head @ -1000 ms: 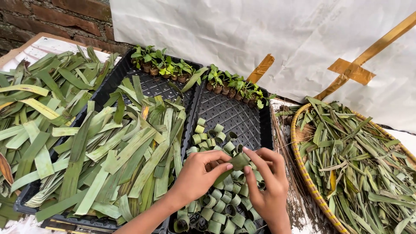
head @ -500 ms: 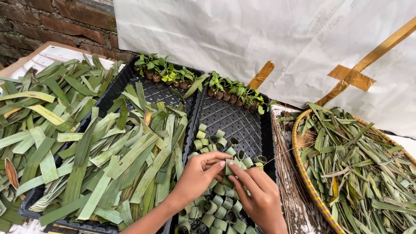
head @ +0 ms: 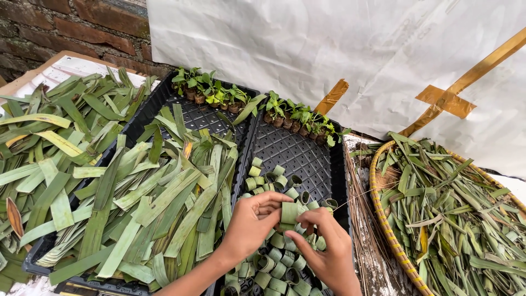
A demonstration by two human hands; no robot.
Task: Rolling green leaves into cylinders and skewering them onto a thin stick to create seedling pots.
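Observation:
My left hand [head: 253, 222] and my right hand [head: 323, 249] meet over the right black tray [head: 307, 156]. Both pinch one rolled green leaf ring [head: 289, 212] between their fingertips. Under the hands lie several finished leaf rings [head: 274, 181] set upright on the tray's mesh floor. The left black tray [head: 147, 116] is heaped with flat cut leaf strips [head: 159, 203]. Small green seedlings [head: 213, 93] in dark plugs stand in a row along the far ends of both trays.
Loose long leaves [head: 44, 137] cover a board at the left. A round woven basket [head: 383, 219] of leaf scraps sits at the right, with thin sticks [head: 361, 219] beside it. A white sheet [head: 329, 49] and a brick wall [head: 71, 27] close the back.
The view has tilted slightly. My hands have come closer together, and the leaf strip held between them is now curled into a ring.

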